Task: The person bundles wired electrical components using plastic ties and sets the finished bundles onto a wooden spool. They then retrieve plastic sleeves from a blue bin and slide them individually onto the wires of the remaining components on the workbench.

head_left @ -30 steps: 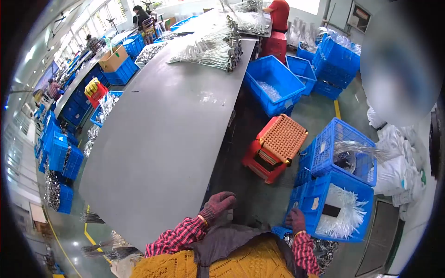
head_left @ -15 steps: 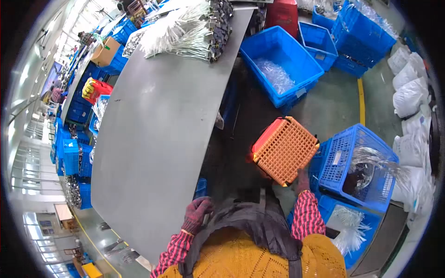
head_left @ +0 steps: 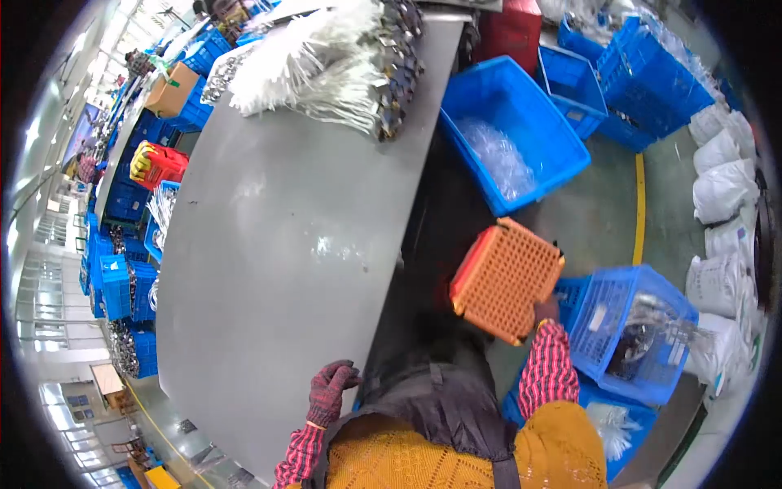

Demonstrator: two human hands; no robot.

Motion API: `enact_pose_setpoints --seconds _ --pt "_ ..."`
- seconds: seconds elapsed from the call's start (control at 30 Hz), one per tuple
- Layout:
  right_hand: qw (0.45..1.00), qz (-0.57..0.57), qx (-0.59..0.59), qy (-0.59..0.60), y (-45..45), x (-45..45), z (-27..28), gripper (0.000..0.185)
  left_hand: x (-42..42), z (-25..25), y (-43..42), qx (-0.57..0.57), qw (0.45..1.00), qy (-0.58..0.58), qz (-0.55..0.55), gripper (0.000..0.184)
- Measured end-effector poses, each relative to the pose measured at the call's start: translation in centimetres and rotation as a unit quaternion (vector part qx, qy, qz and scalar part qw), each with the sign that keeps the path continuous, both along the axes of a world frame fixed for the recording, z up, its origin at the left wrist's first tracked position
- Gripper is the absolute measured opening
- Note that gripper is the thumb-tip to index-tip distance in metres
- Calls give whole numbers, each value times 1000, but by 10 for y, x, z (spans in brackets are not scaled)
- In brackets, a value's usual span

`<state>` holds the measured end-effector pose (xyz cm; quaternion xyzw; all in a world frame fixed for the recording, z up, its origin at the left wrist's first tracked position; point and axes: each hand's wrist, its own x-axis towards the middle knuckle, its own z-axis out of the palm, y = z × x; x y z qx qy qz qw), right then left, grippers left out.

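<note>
Beside the grey table (head_left: pixel 269 277), the orange-topped stool (head_left: pixel 509 281) meets the right hand (head_left: pixel 546 310) at its right edge, grip unclear.

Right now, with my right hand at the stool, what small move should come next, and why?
Probably close the right hand more firmly on the stool before shifting it. The hand is at the stool's edge, but its grip is partly hidden, and the mesh crate is close beside. The left hand is by the table, away from the stool.
</note>
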<state>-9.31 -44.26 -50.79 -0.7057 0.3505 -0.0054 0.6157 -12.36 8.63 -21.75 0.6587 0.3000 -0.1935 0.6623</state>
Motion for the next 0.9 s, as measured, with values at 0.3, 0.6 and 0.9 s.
enact_pose_setpoints --seconds 0.3,0.6,0.9 --pt "920 117 -258 270 47 53 95 54 82 25 74 -25 995 -73 70 33" --pt "882 220 -402 109 72 197 89 54 163 41 164 37 957 -214 194 26" --pt "948 174 -131 -234 73 730 309 15 512 108 144 66 928 -359 76 28"
